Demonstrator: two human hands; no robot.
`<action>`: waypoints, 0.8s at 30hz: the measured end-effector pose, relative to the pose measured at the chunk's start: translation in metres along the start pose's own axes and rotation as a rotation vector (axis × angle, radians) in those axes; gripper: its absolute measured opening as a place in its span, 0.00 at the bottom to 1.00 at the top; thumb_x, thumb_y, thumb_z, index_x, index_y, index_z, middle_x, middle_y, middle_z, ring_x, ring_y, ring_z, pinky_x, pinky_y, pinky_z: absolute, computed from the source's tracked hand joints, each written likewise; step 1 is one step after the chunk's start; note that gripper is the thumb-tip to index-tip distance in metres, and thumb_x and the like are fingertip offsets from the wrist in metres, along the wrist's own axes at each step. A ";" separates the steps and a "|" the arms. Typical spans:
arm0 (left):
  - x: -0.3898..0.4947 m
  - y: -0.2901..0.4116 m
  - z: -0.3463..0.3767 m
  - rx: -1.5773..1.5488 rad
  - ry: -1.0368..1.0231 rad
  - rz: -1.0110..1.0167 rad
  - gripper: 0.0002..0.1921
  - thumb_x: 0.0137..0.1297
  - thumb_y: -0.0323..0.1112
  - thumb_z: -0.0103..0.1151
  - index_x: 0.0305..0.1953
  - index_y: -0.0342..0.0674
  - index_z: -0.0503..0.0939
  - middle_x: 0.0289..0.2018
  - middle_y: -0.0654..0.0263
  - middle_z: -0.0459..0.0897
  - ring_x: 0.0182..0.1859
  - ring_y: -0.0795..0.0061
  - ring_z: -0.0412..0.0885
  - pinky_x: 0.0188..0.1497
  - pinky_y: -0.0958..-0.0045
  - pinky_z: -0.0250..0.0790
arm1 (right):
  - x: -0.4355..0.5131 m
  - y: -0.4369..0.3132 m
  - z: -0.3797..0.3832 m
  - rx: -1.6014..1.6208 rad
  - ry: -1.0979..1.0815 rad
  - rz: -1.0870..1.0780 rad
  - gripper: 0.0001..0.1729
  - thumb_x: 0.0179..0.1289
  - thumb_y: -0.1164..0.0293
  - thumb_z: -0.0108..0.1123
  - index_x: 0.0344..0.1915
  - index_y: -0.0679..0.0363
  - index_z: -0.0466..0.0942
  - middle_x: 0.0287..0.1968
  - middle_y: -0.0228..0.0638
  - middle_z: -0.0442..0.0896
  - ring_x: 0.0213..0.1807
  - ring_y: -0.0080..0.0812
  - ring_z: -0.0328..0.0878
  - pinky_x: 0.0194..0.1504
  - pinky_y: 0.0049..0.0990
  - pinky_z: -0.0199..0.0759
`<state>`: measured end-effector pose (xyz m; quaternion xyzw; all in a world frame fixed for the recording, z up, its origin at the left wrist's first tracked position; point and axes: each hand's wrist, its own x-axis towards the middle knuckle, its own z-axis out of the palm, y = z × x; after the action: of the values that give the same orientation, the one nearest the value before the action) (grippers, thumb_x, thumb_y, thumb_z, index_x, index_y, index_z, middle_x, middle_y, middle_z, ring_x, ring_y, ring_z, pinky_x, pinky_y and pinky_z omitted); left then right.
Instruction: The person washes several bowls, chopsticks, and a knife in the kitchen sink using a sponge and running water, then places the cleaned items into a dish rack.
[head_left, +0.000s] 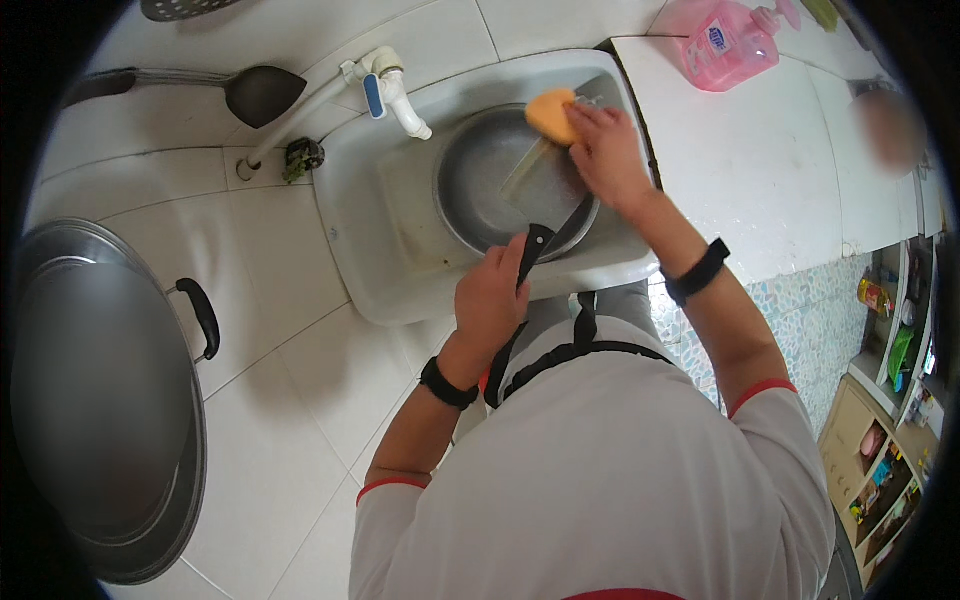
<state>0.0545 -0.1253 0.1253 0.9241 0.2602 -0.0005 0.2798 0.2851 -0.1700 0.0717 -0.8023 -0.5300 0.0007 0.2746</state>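
My left hand (491, 296) is closed around the black handle (534, 251) of a knife, whose dark blade (571, 227) reaches over the rim of a round metal basin (480, 187). That basin lies inside a white ceramic sink (390, 217). In my right hand (611, 157) is an orange sponge (553, 116), held above the basin's far right rim. A pale translucent strip or reflection shows in the basin below the sponge; I cannot tell which. The knife's tip is not clearly visible.
A white faucet (397, 94) with a blue lever stands at the sink's back left. On the right counter is a pink pump bottle (731, 49). A large lidded pan (105, 405) sits at the left. A black spatula (262, 94) hangs on the wall, and shelves (877, 465) stand at the far right.
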 end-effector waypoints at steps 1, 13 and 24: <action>-0.001 -0.001 0.001 0.003 -0.001 -0.003 0.31 0.48 0.28 0.61 0.56 0.46 0.65 0.37 0.61 0.74 0.35 0.57 0.77 0.33 0.61 0.71 | -0.004 -0.006 -0.002 0.018 -0.026 -0.017 0.29 0.46 0.72 0.58 0.53 0.60 0.72 0.53 0.36 0.75 0.50 0.45 0.68 0.53 0.40 0.62; -0.015 -0.012 0.010 0.021 -0.035 -0.024 0.30 0.48 0.29 0.61 0.56 0.46 0.67 0.38 0.60 0.75 0.36 0.57 0.78 0.35 0.62 0.71 | -0.012 0.043 0.025 -0.061 -0.010 0.038 0.23 0.53 0.71 0.54 0.52 0.58 0.73 0.52 0.39 0.76 0.49 0.40 0.72 0.56 0.34 0.60; -0.009 -0.047 -0.002 -1.689 -0.158 -0.546 0.22 0.68 0.39 0.44 0.59 0.34 0.62 0.39 0.63 0.73 0.24 0.83 0.68 0.20 0.84 0.59 | -0.042 0.015 0.015 0.930 0.152 0.420 0.25 0.65 0.66 0.42 0.61 0.62 0.65 0.54 0.36 0.72 0.47 0.27 0.70 0.50 0.24 0.62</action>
<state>0.0243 -0.0955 0.1038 0.3125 0.3646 0.0613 0.8750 0.2754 -0.2033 0.0403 -0.6824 -0.2798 0.2331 0.6338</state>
